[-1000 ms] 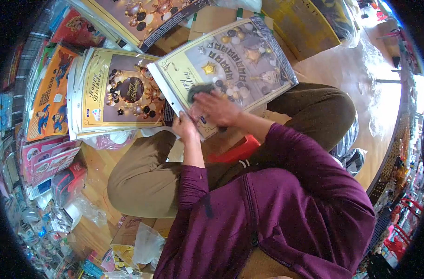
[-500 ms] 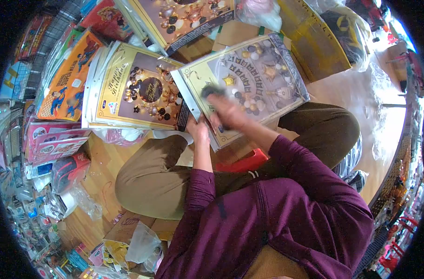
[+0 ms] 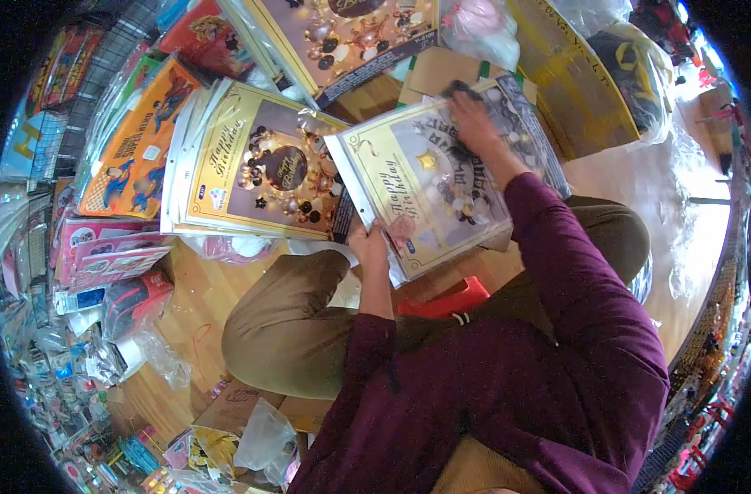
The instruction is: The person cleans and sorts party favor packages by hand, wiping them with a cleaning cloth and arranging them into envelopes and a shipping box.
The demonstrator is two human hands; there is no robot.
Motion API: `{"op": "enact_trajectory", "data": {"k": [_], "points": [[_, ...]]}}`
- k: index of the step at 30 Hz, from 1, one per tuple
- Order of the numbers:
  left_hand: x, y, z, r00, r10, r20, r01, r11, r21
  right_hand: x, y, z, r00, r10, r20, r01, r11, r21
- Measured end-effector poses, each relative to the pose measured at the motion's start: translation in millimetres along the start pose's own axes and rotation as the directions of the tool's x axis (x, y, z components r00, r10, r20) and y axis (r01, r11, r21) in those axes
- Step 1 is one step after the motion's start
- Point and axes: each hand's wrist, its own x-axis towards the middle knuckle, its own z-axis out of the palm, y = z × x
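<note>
Left hand point(image 3: 370, 244) closed on the near corner of a gold-bordered birthday balloon pack point(image 3: 417, 193), thumb on top, fingers beneath. Right hand point(image 3: 477, 118) lies flat across the pack's far end, pressing a dark cloth point(image 3: 456, 89) against the plastic; whether the fingers curl round the cloth cannot be told. The pack rests tilted over the person's lap, partly overlapping a cardboard box point(image 3: 441, 70).

Risk: held at one corner only, the glossy sleeve may slip or buckle under the right hand's pressure, sliding toward the neighbouring stack of packs point(image 3: 252, 165) on the wooden floor point(image 3: 190, 305).
</note>
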Motion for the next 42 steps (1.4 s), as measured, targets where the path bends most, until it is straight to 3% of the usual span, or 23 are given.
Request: {"op": "enact_trajectory", "data": {"k": [3,5,6,8,9,10,11,12,13,14,16,20,22,24,26,29,33,35,38,39,40,42], "points": [[-2.0,19.3,-0.2,1.000,-0.018,0.025,0.016,0.997,0.080,-10.1,37.9,-15.6,0.994,0.076,-0.080,-0.077,0.997,-0.006],[4.5,18.4,-1.8,0.997,0.081,0.003,-0.081,0.988,0.133,-9.2,42.0,-31.1,0.930,0.339,-0.141,-0.272,0.895,0.354],[11.8,16.5,-2.7,0.997,0.074,0.001,-0.074,0.989,0.126,-9.2,40.1,-35.7,0.933,0.332,-0.138,-0.268,0.899,0.348],[25.9,16.1,-0.7,0.984,0.088,-0.152,-0.079,0.995,0.064,-6.8,5.7,-66.7,0.759,0.640,-0.121,-0.447,0.646,0.619],[25.2,27.1,4.6,0.961,0.147,-0.236,-0.149,0.989,0.008,-8.8,-7.6,-61.3,0.780,0.594,-0.197,-0.376,0.697,0.611],[29.0,26.0,5.6,0.962,0.147,-0.230,-0.150,0.989,0.005,-9.1,-21.6,-45.6,0.807,0.472,-0.355,-0.119,0.719,0.685],[35.3,23.6,4.0,0.980,0.135,-0.145,-0.148,0.986,-0.077,-9.3,-51.2,-51.4,0.872,0.410,-0.266,-0.100,0.683,0.724],[38.7,22.1,3.2,0.990,0.129,-0.058,-0.136,0.979,-0.153,-11.5,-84.5,-41.3,0.910,0.399,-0.112,-0.039,0.351,0.935],[35.5,29.9,6.8,0.994,0.097,-0.051,-0.105,0.977,-0.184,-17.7,-114.7,-36.3,0.979,0.139,-0.148,0.019,0.665,0.747],[42.3,23.2,6.4,0.994,0.099,-0.049,-0.106,0.978,-0.181,-25.6,-148.5,-51.2,0.992,-0.054,-0.112,0.111,0.795,0.597],[62.4,-5.6,1.8,0.961,0.277,-0.017,-0.277,0.961,-0.021,-42.4,-190.1,-14.3,0.895,-0.429,-0.123,0.433,0.769,0.470],[67.8,-26.8,2.1,0.968,0.237,-0.084,-0.248,0.953,-0.173,-46.9,-203.6,-42.9,0.928,-0.343,-0.144,0.372,0.834,0.408],[66.3,-20.4,2.6,0.976,0.199,-0.093,-0.198,0.980,0.021,-37.7,-194.5,-42.8,0.931,-0.342,-0.129,0.365,0.856,0.367],[50.0,8.1,4.6,0.973,0.210,-0.098,-0.203,0.976,0.079,-24.6,-183.7,-34.3,0.941,-0.314,-0.125,0.338,0.877,0.342],[42.1,18.1,4.8,0.968,0.225,-0.109,-0.209,0.967,0.143,-7.9,-172.7,-29.2,0.968,-0.248,-0.031,0.247,0.931,0.267],[38.9,22.1,4.1,0.980,0.145,-0.135,-0.127,0.983,0.136,11.0,-138.6,-12.9,0.989,-0.148,-0.012,0.149,0.978,0.147],[39.4,18.4,4.2,0.970,0.169,-0.175,-0.157,0.984,0.082,6.2,-53.8,10.2,0.989,0.144,0.025,-0.145,0.989,0.008],[39.1,18.0,3.7,0.963,0.198,-0.182,-0.187,0.979,0.078,-12.6,-9.5,-8.0,0.991,0.136,-0.008,-0.136,0.988,-0.069],[31.6,23.8,4.6,0.962,0.195,-0.190,-0.194,0.981,0.023,-32.6,46.4,-4.8,0.967,0.240,-0.081,-0.246,0.967,-0.069],[30.5,24.7,4.4,0.960,0.195,-0.203,-0.188,0.981,0.056,-36.5,60.5,-6.6,0.929,0.341,-0.146,-0.356,0.929,-0.096],[30.3,25.5,4.7,0.956,0.197,-0.216,-0.182,0.979,0.087,-37.7,66.5,-8.5,0.875,0.434,-0.214,-0.464,0.879,-0.115],[31.4,22.3,2.6,0.948,0.228,-0.224,-0.207,0.972,0.113,-37.0,56.9,0.0,0.852,0.469,-0.232,-0.500,0.860,-0.100]]}}
